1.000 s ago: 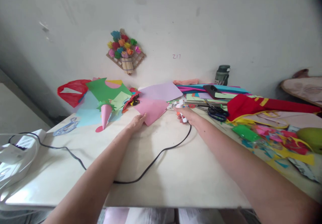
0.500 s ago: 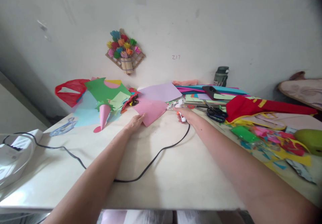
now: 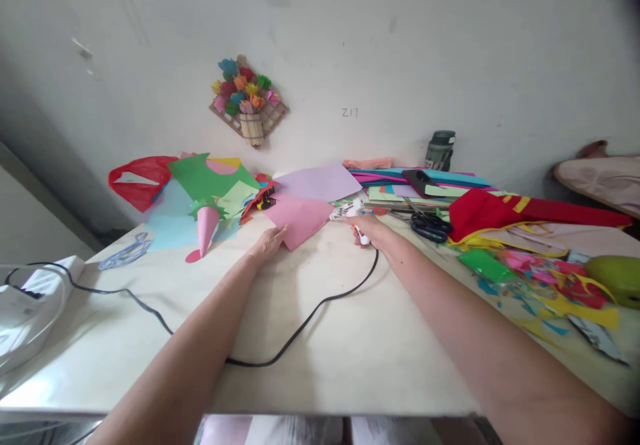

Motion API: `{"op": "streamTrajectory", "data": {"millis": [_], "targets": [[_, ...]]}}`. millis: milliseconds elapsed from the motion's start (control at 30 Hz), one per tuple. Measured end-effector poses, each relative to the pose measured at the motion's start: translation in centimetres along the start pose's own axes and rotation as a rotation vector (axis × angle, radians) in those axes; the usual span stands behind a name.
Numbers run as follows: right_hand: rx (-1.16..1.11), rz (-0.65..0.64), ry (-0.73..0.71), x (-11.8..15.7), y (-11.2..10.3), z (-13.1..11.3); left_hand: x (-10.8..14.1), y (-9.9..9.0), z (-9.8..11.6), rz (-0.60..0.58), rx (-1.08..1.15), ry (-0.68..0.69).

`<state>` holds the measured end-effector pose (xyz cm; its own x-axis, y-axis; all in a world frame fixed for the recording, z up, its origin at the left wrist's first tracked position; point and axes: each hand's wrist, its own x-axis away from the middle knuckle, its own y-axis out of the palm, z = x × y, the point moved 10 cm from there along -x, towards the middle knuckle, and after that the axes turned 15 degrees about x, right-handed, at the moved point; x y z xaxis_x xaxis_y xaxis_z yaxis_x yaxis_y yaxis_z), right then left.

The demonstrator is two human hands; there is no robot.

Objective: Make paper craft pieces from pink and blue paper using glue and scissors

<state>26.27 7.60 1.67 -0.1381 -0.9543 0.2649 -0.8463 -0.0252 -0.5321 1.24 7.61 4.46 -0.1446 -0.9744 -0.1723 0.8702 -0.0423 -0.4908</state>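
My right hand (image 3: 367,227) is closed round a white glue gun (image 3: 359,208), its front end pointing left at the right corner of a pink sheet of paper (image 3: 305,218). A black cord (image 3: 320,301) runs from the gun's handle toward me and off to the left. My left hand (image 3: 270,241) pinches the near left edge of the pink sheet, its fingertips partly hidden. Behind lies a lilac sheet (image 3: 320,181). To the left, a pink paper cone (image 3: 207,228) with a green fringed top lies beside my left hand, tip toward me.
A power strip (image 3: 40,311) stands at the left edge. On the right are black scissors (image 3: 430,225), a phone (image 3: 421,183), a red cloth (image 3: 500,215) and paper scraps (image 3: 560,285). A green sheet (image 3: 205,181) and red bag (image 3: 137,181) lie back left; a bottle (image 3: 441,151) stands by the wall.
Almost nothing differs. My right hand and the glue gun have shifted very slightly, and my left hand stays at the pink sheet's edge.
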Motion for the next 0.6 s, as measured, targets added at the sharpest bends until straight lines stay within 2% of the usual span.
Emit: {"op": "streamTrajectory", "data": {"millis": [300,467,600], "targets": [[-0.03,0.078,0.034,-1.1,-0.7,0.3,0.0,-0.3,0.1,0.027,-0.045,0.015],[-0.024,0.101,0.061,-1.5,-0.9,0.4,0.1,0.0,0.0,0.008,-0.061,-0.038],[-0.031,0.127,0.074,-1.4,-1.3,0.5,0.3,-0.3,0.3,0.043,-0.025,-0.04]]}}
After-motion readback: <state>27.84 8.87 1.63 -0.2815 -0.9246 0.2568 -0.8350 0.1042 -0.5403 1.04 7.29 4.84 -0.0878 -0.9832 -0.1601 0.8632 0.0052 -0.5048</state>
